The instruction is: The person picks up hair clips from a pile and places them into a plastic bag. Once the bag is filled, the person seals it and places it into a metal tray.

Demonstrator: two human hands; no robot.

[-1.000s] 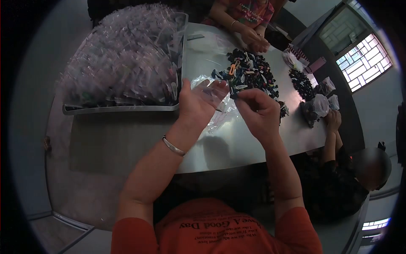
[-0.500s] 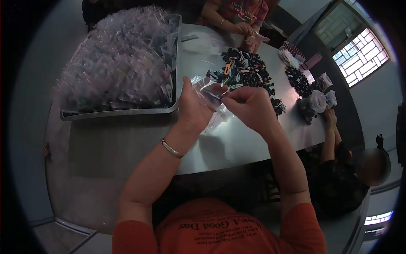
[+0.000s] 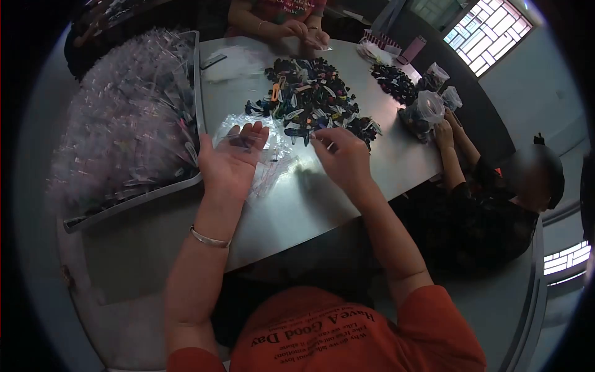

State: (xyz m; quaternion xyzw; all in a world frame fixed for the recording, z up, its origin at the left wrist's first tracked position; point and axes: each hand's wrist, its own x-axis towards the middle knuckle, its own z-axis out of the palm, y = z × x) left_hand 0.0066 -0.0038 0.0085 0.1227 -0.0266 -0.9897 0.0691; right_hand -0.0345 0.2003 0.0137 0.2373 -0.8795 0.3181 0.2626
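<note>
One clear bag (image 3: 246,141) on the left hand (image 3: 228,167), above the surface (image 3: 263,226).
Left fingers apart; right hand (image 3: 344,160) at one clip pile (image 3: 313,90), fingertips close together, grip unclear. One heaped tray (image 3: 145,191) along the left edge; two people (image 3: 279,17) beyond.

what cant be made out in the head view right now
- Right hand: whether it pinches anything; dark hair clips lie right behind its fingertips.
- Left hand: what the small dark item at its fingers is; too small, under shiny clear plastic.
- Tray: the lower layers, hidden by heaped clear packets, themselves blurred.
- Co-worker across the table: head, cut off by the top edge.
</note>
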